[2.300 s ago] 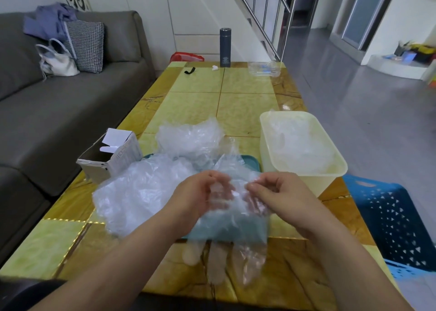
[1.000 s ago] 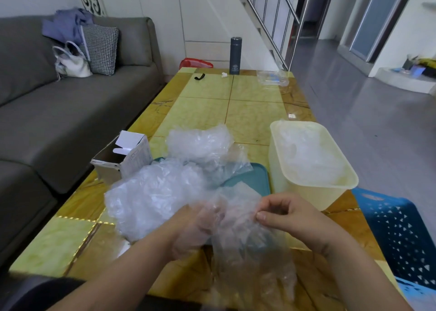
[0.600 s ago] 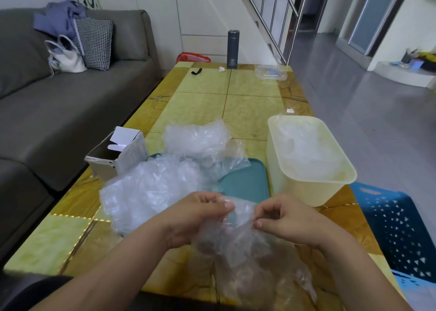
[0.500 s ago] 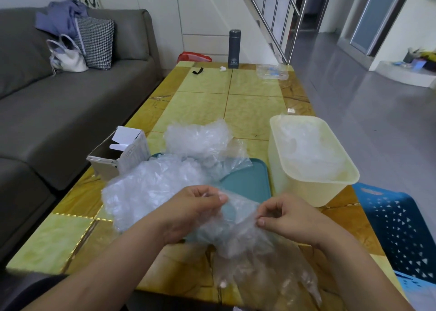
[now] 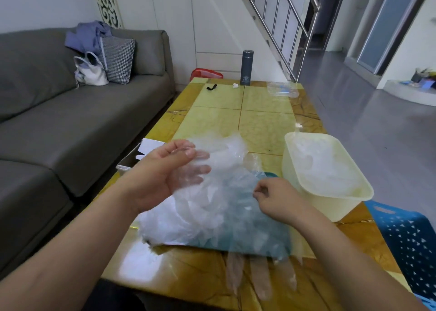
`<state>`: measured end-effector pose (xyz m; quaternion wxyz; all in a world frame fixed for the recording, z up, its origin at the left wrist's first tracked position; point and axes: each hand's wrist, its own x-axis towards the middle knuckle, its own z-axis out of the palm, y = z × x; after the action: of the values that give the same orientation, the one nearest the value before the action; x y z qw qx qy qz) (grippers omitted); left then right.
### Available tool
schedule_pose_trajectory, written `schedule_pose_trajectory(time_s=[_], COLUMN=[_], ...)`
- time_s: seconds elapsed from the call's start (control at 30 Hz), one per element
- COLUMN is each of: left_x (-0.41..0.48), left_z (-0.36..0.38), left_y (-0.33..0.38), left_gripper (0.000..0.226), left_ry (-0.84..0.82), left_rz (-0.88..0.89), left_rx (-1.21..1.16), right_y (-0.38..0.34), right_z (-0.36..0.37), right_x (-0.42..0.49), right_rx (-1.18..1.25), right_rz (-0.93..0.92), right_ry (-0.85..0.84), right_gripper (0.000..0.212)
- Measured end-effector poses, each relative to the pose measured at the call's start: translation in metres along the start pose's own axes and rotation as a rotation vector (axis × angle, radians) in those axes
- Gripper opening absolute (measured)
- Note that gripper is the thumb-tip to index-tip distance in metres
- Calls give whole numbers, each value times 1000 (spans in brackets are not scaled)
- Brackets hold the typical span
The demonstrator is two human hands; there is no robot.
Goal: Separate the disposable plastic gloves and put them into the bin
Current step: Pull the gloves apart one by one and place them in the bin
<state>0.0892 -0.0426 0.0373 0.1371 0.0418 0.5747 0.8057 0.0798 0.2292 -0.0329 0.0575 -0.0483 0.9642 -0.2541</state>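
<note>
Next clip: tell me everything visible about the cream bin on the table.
The cream bin is a rectangular, translucent plastic tub with rounded corners and a rolled rim. It stands upright and open on the right side of the table, beside the teal tray, holding crumpled clear gloves. Neither hand touches it; the right hand is nearest.

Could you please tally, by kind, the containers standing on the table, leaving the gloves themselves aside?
Cream bin: 1
Teal tray: 1
Cardboard box: 1
Grey flask: 1
Clear plastic container: 1
Total: 5
</note>
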Motion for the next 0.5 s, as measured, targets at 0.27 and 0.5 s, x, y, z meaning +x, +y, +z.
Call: schedule_pose_trajectory(time_s=[0.27,0.5], left_x=[7,36], left_z=[12,70], left_y=[4,-9], left_gripper=[15,14], left_ry=[99,-39], left_rz=[89,22], left_rx=[361,391], right_y=[-31,15], right_z=[-70,-136], right_x=[-30,-34], right_rx=[61,686], right_rz=[-84,160], right_ry=[105,173], right_gripper=[13,10])
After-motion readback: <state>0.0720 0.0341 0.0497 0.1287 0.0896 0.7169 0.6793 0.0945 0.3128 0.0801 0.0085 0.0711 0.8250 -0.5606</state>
